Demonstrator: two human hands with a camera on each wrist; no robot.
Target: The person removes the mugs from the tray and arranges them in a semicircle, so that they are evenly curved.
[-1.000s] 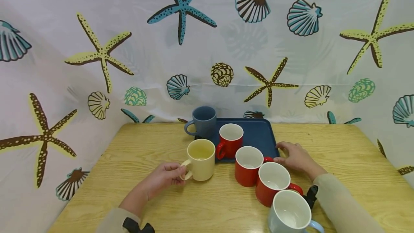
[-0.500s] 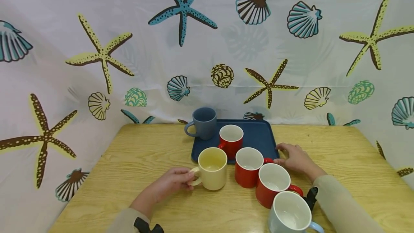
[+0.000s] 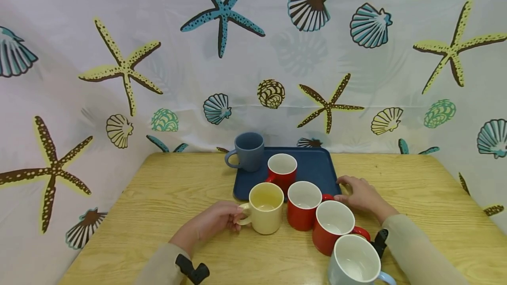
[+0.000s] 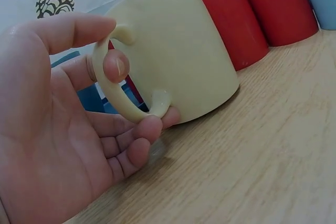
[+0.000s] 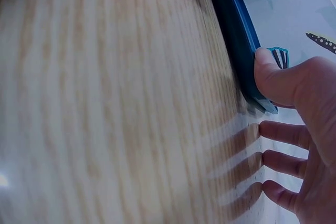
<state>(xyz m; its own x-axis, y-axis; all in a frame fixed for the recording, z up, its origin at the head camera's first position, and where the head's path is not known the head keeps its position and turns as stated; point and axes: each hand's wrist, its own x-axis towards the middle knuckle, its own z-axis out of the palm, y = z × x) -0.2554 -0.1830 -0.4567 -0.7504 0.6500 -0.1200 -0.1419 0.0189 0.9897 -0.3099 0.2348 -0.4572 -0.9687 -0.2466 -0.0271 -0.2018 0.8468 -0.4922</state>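
Note:
My left hand (image 3: 214,223) pinches the handle of a pale yellow mug (image 3: 267,221) between thumb and fingers. In the left wrist view the mug (image 4: 173,51) is upright at the table surface, with one fingertip through its handle. It stands just left of a red mug (image 3: 302,215), in front of a dark blue tray (image 3: 314,159). My right hand (image 3: 362,195) is at the tray's right edge. In the right wrist view its thumb (image 5: 275,82) touches the tray rim (image 5: 233,35), while the other fingers extend toward the table.
On the tray are a blue-grey mug (image 3: 251,157) at the left and a red mug (image 3: 284,181). Another red mug (image 3: 326,234) and a light blue mug (image 3: 342,263) continue the diagonal row toward the front right. A patterned curtain (image 3: 245,65) hangs behind the table.
My left hand has carried the yellow mug rightward and slightly nearer, from left of the tray's front to beside the red mug. My right hand stays at the tray edge.

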